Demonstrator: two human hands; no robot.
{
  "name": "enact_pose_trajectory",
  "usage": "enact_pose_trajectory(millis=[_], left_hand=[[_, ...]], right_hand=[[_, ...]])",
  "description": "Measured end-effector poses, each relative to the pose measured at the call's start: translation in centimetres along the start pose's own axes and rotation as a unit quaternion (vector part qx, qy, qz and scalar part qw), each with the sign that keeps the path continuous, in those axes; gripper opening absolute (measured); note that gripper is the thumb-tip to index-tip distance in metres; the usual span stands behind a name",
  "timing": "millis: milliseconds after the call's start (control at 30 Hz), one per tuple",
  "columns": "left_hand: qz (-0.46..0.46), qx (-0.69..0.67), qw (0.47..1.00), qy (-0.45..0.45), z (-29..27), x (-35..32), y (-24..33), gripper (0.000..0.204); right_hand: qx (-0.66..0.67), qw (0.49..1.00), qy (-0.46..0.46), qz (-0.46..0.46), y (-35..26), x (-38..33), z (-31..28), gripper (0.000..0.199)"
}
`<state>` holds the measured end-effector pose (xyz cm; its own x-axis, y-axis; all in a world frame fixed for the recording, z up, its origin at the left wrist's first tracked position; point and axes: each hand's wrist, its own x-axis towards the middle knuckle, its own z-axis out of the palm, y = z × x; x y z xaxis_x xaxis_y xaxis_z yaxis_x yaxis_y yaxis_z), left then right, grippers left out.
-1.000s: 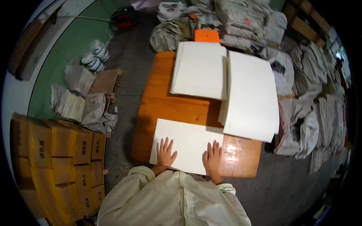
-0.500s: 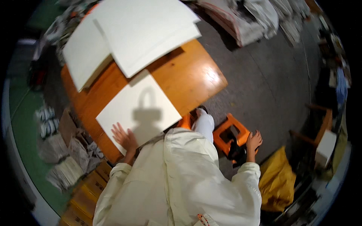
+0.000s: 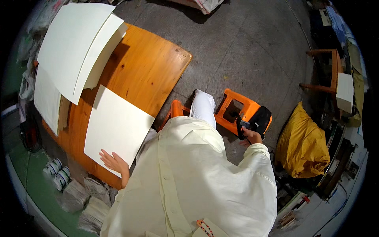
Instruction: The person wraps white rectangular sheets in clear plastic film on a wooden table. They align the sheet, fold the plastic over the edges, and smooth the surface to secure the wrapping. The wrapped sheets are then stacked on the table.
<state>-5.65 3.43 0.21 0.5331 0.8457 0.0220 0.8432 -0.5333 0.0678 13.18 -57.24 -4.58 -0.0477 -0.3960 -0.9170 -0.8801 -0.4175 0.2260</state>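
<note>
Lying flat near the edge of the wooden tabletop (image 3: 150,67), a large cream sheet (image 3: 116,128) has the left hand (image 3: 114,162) pressed on its near corner, fingers spread apart and flat, clamped on nothing. Off to the person's right, the right hand (image 3: 252,137) reaches down to a black device (image 3: 258,118) resting on an orange stool (image 3: 237,110); its grip seems curled around the device, though I cannot tell how firmly. Further up the tabletop lie stacked cream sheets (image 3: 73,47). A yellow bag (image 3: 302,144) sits on the floor beyond the stool.
</note>
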Motion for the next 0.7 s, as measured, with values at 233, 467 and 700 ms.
enact_pose_trajectory(millis=[233,467,700], left_hand=[[0.012,0.010,1.000,0.008,0.3,0.5,-0.9,0.052],[0.016,0.008,0.999,0.036,1.6,0.4,-2.6,0.051],[0.035,0.015,0.998,0.054,3.0,0.9,-3.4,0.056]], right_hand=[[0.206,0.927,-0.306,-0.067,-0.1,5.0,-1.4,0.071],[0.082,0.941,-0.246,-0.218,1.8,7.4,-3.7,0.017],[-0.292,0.926,0.022,-0.237,6.8,9.8,-7.6,0.018]])
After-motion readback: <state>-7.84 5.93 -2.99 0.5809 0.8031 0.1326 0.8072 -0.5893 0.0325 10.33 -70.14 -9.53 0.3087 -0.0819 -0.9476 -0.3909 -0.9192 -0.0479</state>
